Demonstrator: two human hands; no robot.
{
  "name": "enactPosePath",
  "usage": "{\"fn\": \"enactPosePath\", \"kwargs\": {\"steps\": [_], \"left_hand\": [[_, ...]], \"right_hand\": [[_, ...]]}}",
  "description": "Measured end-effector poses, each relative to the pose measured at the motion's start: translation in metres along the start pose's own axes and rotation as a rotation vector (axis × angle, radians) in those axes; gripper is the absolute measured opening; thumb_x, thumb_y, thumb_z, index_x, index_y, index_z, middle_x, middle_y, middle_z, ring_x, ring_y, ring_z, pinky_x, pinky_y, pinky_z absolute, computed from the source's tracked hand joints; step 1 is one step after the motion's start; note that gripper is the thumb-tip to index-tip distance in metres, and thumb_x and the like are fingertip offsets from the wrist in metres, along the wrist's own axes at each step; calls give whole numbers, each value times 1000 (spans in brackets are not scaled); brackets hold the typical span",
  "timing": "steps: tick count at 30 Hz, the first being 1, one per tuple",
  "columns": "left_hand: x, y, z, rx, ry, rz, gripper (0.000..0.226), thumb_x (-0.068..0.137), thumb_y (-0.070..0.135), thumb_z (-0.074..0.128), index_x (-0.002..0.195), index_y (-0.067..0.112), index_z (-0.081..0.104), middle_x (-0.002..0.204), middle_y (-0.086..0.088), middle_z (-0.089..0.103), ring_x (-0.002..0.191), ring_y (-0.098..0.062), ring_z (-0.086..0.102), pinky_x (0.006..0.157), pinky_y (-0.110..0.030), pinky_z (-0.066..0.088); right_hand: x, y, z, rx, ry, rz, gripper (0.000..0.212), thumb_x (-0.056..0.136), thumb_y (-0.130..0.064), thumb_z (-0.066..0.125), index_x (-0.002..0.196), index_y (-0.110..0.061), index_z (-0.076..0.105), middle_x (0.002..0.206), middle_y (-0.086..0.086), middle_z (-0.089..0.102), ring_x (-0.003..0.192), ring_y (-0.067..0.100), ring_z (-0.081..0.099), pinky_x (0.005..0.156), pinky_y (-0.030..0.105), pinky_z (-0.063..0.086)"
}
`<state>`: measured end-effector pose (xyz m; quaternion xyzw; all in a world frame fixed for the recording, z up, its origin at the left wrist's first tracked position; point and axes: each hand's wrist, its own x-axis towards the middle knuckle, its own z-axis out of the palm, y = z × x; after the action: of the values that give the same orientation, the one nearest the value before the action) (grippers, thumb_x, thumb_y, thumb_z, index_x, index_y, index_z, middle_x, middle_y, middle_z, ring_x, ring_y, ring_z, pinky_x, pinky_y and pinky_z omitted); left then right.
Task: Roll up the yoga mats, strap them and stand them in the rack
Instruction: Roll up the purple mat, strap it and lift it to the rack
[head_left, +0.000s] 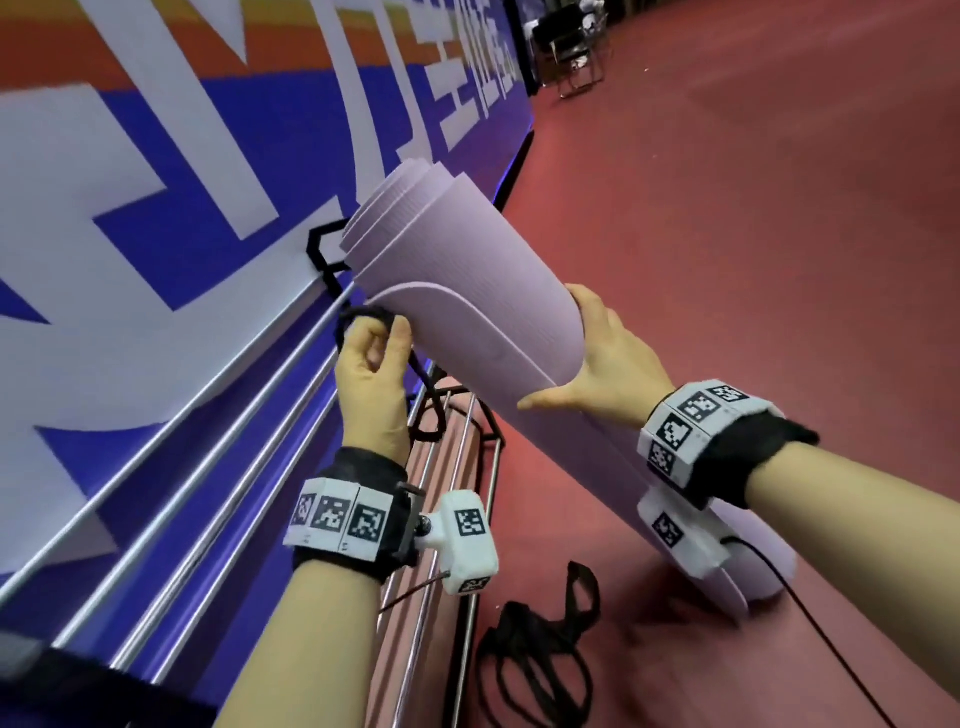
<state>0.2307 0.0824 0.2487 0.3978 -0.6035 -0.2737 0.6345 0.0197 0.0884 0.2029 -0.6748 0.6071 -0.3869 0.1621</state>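
A rolled lilac yoga mat (467, 291) leans steeply, its lower end on the red floor at the right and its spiral end up near the banner. My right hand (597, 364) grips the roll around its middle, thumb under it. To the roll's left, my left hand (371, 369) pinches a black strap (426, 395) that loops down toward the rack. The chrome wire rack (447, 519) stands below my left wrist, against the wall.
A blue, white and orange banner wall (156, 260) runs along the left. More black straps (540, 644) lie tangled on the red floor (753, 234) beside the rack. A thin black cable (810, 613) trails at the right. Black chairs (571, 47) stand far back.
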Motion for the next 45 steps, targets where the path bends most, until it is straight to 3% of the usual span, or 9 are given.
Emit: {"fn": "enactPosePath", "kwargs": {"steps": [3, 6, 11, 15, 19, 27, 33, 37, 45], "left_hand": [[8, 16, -11, -37, 107, 39, 25, 101, 9, 40, 87, 29, 46, 105, 21, 58, 88, 17, 52, 76, -3, 39], [32, 29, -16, -3, 127, 94, 16, 102, 14, 36, 108, 25, 45, 146, 0, 38, 129, -1, 39, 97, -8, 34], [44, 21, 0, 355, 49, 167, 45, 99, 31, 36, 141, 15, 38, 141, 4, 44, 130, -7, 40, 101, -9, 28], [30, 14, 18, 525, -58, 278, 58, 88, 54, 42, 130, 16, 55, 124, 2, 60, 116, -16, 53, 103, -38, 41], [31, 21, 25, 509, -44, 288, 59, 83, 55, 47, 128, 18, 57, 119, 7, 61, 112, -12, 55, 99, -39, 44], [17, 17, 14, 486, 44, 306, 51, 89, 48, 48, 121, 10, 60, 109, 2, 61, 104, -16, 57, 90, -31, 47], [15, 30, -14, 127, 18, 147, 32, 100, 25, 37, 113, 11, 64, 106, 2, 69, 104, -14, 63, 92, -26, 47], [17, 42, -29, -1, -159, 88, 29, 97, 23, 42, 107, 20, 69, 113, 2, 69, 119, -22, 57, 105, -36, 40], [22, 49, -24, 449, -503, 307, 45, 97, 24, 38, 139, 8, 42, 143, 1, 44, 137, -9, 34, 115, -32, 27]], "right_hand": [[-2, -3, 5, -1, 13, -26, 121, 46, -63, 82, 143, -32, 18, 131, 6, 47, 116, 28, 49, 92, 43, 44], [-3, -7, 9, -13, -18, -44, 120, 47, -63, 82, 143, -32, 18, 129, 6, 48, 115, 28, 50, 92, 43, 44], [-6, -6, 13, -33, -53, -38, 132, 45, -70, 78, 148, -27, 7, 140, 10, 38, 126, 29, 42, 98, 48, 41], [-1, 1, 1, -15, -70, 5, 147, 36, -77, 71, 150, -21, -2, 151, 12, 25, 137, 29, 28, 107, 51, 34], [-2, 2, -3, -21, -10, 16, 133, 47, -61, 83, 149, -23, 7, 145, 11, 33, 130, 29, 39, 101, 45, 38], [-7, 0, 4, -32, -10, -38, 124, 44, -66, 81, 144, -28, 19, 129, 8, 45, 116, 29, 49, 93, 41, 42], [-7, -2, 13, -8, -5, -49, 119, 45, -64, 82, 142, -30, 22, 126, 5, 45, 114, 27, 50, 92, 39, 43], [-6, 1, 12, -16, -10, -57, 120, 42, -69, 78, 142, -31, 22, 127, 5, 46, 115, 28, 51, 92, 41, 45], [-8, 9, 3, 3, -12, -80, 122, 41, -71, 76, 143, -31, 21, 133, 5, 44, 117, 27, 49, 92, 41, 44]]}}
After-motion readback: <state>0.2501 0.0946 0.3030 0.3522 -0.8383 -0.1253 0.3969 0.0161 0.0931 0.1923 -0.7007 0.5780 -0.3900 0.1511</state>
